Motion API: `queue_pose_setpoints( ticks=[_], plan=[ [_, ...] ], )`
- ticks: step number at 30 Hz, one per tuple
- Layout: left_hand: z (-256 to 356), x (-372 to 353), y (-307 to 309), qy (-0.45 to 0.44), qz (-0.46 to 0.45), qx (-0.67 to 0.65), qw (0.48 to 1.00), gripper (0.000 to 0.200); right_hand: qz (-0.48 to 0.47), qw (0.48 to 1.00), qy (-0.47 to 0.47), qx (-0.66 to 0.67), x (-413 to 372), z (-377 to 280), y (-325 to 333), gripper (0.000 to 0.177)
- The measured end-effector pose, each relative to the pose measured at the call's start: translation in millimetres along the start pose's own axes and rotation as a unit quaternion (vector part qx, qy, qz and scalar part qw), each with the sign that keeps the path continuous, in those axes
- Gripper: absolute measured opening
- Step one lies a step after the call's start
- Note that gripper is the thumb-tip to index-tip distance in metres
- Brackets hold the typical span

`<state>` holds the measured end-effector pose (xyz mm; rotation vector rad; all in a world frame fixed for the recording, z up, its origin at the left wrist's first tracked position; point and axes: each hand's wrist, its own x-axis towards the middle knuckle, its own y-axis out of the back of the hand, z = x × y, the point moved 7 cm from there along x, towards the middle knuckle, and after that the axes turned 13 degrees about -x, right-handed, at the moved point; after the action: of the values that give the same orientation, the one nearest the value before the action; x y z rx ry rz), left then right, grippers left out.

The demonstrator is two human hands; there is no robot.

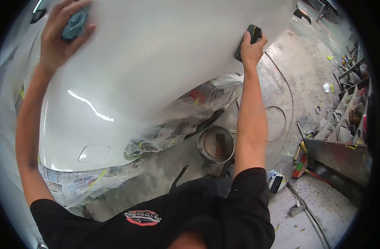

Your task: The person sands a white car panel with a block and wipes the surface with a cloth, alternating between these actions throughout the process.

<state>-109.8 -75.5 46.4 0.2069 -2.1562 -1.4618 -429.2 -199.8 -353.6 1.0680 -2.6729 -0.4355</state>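
Note:
A white car body panel (pixel 127 70) with a glossy lower corner and a small outlined flap fills the upper left and middle. My left hand (pixel 59 41) is at the upper left, its fingers around a crumpled blue-grey cloth (pixel 75 25) against the panel. Over at the panel's right edge, my right hand (pixel 252 52) grips a dark, narrow block (pixel 254 31), which lies against the white surface. Newspaper and plastic masking (pixel 79 180) covers the parts below and beside the panel.
A round bucket (pixel 216 144) with a brown block inside stands on the floor below the panel. A hose (pixel 290 95) curls across the concrete. At the right are a metal bin (pixel 337 155) of assorted items, a brush (pixel 299 169) and a coiled white cable (pixel 277 179).

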Motion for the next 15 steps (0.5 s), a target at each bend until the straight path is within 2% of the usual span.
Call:
queue_pose_setpoints(
  ticks=[3,4,5,6,7,8,9,10,11,12,13,14,15],
  plan=[
    [4.8,0.7,1.3,-0.004,0.02,-0.011,1.0,0.054,-0.068,0.997,0.035,-0.026,-8.6,16.3,13.6,0.069],
    [7.6,1.4,2.1,-0.012,0.024,-0.014,1.0,0.056,-0.087,0.993,0.054,-0.058,-19.2,42.6,13.7,0.069],
    [11.7,0.5,3.5,-0.011,0.026,-0.011,1.0,0.056,-0.109,0.987,0.074,-0.091,-35.6,79.0,15.5,0.07],
    [15.9,-1.8,4.6,-0.007,0.028,-0.007,1.0,0.055,-0.192,0.972,0.079,-0.112,-61.2,114.5,27.1,0.071],
    [19.6,-7.2,5.6,-0.002,0.03,-0.001,1.0,0.054,-0.223,0.952,0.115,-0.173,-89.7,159.7,42.8,0.068],
    [18.8,-29.0,3.2,0.085,-0.001,0.016,0.996,0.056,-0.241,0.933,0.158,-0.214,-121.0,225.2,63.6,0.061],
    [33.7,-47.2,-2.0,0.087,-0.016,0.034,0.995,0.057,-0.313,0.918,0.084,-0.229,-156.6,283.5,101.2,0.062],
    [49.6,-63.9,-10.8,0.089,-0.033,0.053,0.994,0.058,-0.315,0.901,0.069,-0.29,-193.2,352.6,146.6,0.062],
    [64.1,-78.6,-24.0,0.089,-0.052,0.07,0.992,0.059,-0.342,0.886,-0.026,-0.312,-230.0,396.3,207.9,0.06],
    [75.3,-94.8,-41.3,0.106,-0.053,0.075,0.99,0.061,-0.35,0.878,-0.099,-0.311,-269.3,442.6,272.3,0.058],
    [84.0,-107.0,-56.3,0.12,-0.055,0.08,0.988,0.063,-0.311,0.877,-0.094,-0.354,-311.3,483.4,341.4,0.062],
    [91.2,-100.7,-67.9,0.149,-0.047,0.083,0.984,0.062,-0.388,0.785,-0.251,-0.412,-357.2,540.2,408.1,0.07],
    [96.1,-88.1,-81.7,0.152,-0.041,0.09,0.983,0.057,-0.304,0.827,-0.288,-0.376,-404.4,574.8,478.2,0.074]
  ],
)
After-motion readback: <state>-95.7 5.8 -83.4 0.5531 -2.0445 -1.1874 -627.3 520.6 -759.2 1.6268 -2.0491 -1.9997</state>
